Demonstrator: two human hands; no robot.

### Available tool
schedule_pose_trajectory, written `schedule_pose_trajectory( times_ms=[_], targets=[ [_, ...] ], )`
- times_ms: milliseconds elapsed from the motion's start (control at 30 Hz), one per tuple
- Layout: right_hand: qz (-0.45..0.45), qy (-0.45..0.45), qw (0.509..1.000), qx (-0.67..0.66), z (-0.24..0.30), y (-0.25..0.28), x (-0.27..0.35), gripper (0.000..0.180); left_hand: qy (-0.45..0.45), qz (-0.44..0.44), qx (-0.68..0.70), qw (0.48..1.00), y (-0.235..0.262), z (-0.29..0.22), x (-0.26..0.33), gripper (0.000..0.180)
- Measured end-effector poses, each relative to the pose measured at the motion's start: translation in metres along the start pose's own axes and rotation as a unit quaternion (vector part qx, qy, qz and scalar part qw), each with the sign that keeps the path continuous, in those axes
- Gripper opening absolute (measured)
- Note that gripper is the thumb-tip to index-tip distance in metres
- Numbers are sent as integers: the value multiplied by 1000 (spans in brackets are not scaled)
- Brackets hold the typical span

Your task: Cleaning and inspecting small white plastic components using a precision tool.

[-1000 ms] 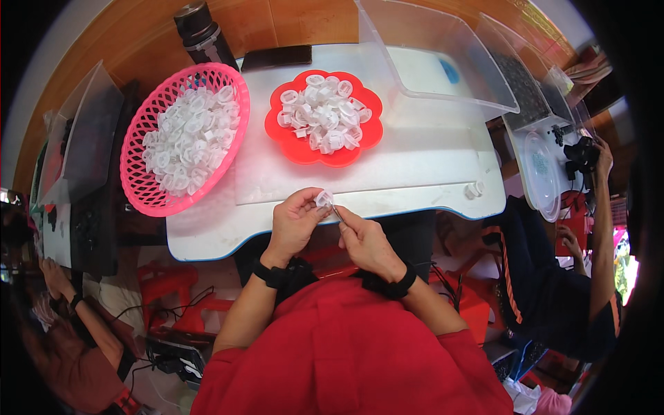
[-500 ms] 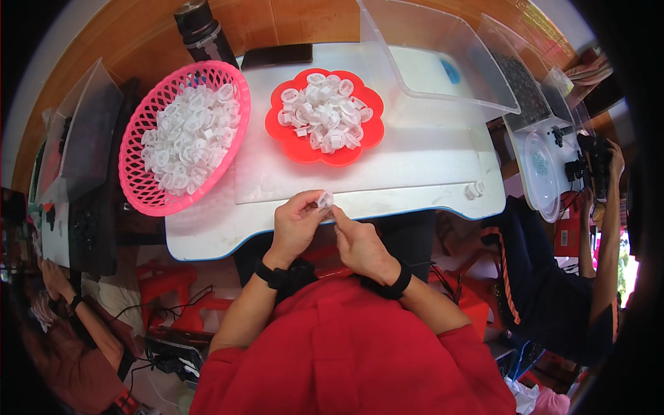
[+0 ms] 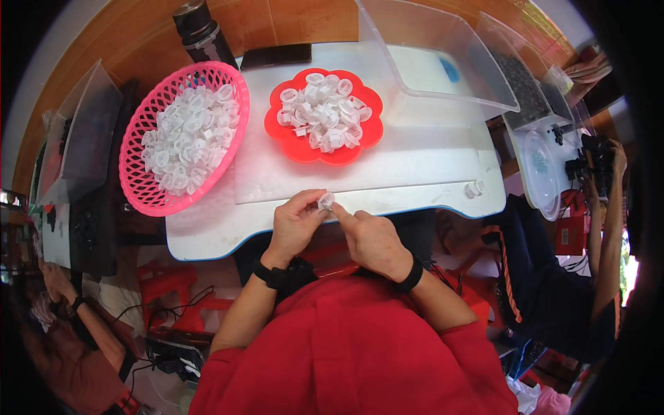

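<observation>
Over the table's near edge, my left hand [image 3: 294, 225] pinches a small round plastic piece [image 3: 326, 201], translucent white with a raised rim, between thumb and fingertips. My right hand [image 3: 374, 243] meets it from the right. Its index fingertip touches the piece's lower right side, while the other fingers curl in underneath; whatever they hold, if anything, is hidden. Similar pieces fill a red flower-shaped plate [image 3: 334, 158] beyond my hands. Many more are heaped in a tilted pink lattice basket [image 3: 131, 181] at the left.
The white table [image 3: 408, 176] has a curved blue edge. Two or so loose pieces [image 3: 474, 189] lie near its right corner. At the back are a black phone [image 3: 277, 55], a dark bottle [image 3: 200, 31] and a clear bin [image 3: 453, 97]. Other people sit at both sides.
My right hand has shifted slightly right and turned, its index finger now stretched toward the piece. The piece has turned a little in my left hand, which stays in place.
</observation>
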State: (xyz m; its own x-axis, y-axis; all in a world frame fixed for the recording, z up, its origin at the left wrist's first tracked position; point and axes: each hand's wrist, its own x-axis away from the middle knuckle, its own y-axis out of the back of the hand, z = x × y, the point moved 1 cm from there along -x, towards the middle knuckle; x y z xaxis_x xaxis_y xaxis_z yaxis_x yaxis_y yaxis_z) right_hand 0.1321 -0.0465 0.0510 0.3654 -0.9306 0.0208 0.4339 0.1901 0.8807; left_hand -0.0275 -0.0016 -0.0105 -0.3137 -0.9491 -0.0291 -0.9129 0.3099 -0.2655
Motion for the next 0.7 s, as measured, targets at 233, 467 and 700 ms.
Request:
schedule_pose_trajectory(
  times_ms=[233,467,700],
  targets=[
    [-69,-4,998,10,-4,4,4,42,11,7,-10,1000,-2,-7,-3,33],
    [-70,21,996,45,-5,5,2,43,35,8,13,999,-1,-5,-4,31],
    [-58,42,995,69,-8,6,0,48,44,10,27,999,0,-7,-4,31]
  ],
)
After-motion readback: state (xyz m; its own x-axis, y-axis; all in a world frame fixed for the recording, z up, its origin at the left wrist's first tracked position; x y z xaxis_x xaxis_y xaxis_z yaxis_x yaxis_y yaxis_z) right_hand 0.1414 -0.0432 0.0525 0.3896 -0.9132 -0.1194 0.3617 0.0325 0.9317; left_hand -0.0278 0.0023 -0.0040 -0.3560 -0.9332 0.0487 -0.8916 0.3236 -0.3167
